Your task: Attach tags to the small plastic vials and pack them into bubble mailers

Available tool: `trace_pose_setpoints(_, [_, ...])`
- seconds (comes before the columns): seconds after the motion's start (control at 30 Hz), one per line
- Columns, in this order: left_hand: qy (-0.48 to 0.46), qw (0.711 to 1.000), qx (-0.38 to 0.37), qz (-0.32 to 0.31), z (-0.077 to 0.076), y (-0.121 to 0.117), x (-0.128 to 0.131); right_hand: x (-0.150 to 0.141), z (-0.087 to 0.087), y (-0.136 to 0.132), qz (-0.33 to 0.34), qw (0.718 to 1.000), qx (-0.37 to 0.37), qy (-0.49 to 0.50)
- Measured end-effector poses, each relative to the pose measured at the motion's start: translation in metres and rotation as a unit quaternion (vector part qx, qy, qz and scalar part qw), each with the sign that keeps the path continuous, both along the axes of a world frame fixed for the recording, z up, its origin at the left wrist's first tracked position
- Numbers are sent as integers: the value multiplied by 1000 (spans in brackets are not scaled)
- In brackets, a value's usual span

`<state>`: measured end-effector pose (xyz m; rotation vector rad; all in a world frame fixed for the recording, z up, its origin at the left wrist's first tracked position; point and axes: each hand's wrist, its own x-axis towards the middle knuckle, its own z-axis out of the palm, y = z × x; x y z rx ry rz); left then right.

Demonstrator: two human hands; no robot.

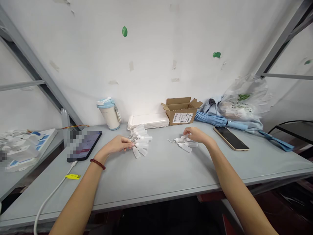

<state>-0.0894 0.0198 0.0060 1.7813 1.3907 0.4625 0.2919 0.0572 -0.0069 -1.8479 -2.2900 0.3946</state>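
My left hand [119, 144] pinches the looped ends of a fanned bunch of small translucent white plastic pieces [144, 145], each narrow with a thin cord or loop. They lie on the grey table, left of centre. My right hand [194, 134] curls over a smaller group of the same pieces [185, 148] further right. Its fingers are bent inward, and their tips and whatever they grip are partly hidden. Thin loops of this second group point left, into the gap between the two bunches.
Behind the bunches are a stack of white flat trays or boxes [149, 120] and an open cardboard box [181, 111]. A tumbler [109, 114] and a charging phone [90, 147] are left. Another phone [231, 138], a blue umbrella [212, 118] and a plastic bag [244, 101] sit right.
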Motion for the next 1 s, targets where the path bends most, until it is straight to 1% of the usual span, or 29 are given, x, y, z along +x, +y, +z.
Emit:
trace_pose_setpoints(0.1, [9, 1000, 6, 23, 1, 0, 1, 2, -4, 3, -2, 1000, -5, 3])
trace_pose_setpoints(0.27, [14, 995, 17, 94, -1, 1, 2, 4, -8, 6, -5, 1000, -8, -3])
trace_pose_setpoints(0.4, [-27, 987, 35, 155, -2, 3, 5, 3, -9, 6, -7, 1000, -9, -9])
trace_pose_setpoints(0.47, [-48, 977, 59, 199, -3, 4, 7, 3, -10, 6, -3, 1000, -1, -6])
trace_pose_setpoints(0.57, [-63, 958, 114, 257, -5, 6, 8, 2, -13, 7, -1, 1000, 21, 0])
trace_pose_setpoints(0.67, [-65, 935, 199, 287, -5, 4, 13, -3, -14, 7, -2, 996, 82, 22])
trace_pose_setpoints(0.7, [-62, 928, 229, 288, -5, 2, 16, -6, -15, 7, 3, 993, 110, 36])
trace_pose_setpoints(0.77, [-52, 920, 280, 271, -6, -2, 28, -14, -15, 6, 19, 984, 161, 75])
trace_pose_setpoints(0.87, [-53, 924, 322, 202, -8, -10, 53, -31, -15, 1, 52, 967, 203, 143])
trace_pose_setpoints(0.93, [-50, 935, 313, 158, -12, -14, 70, -44, -16, -4, 77, 956, 214, 187])
trace_pose_setpoints(1.0, [-67, 949, 283, 119, -17, -17, 82, -58, -17, -10, 106, 946, 211, 223])
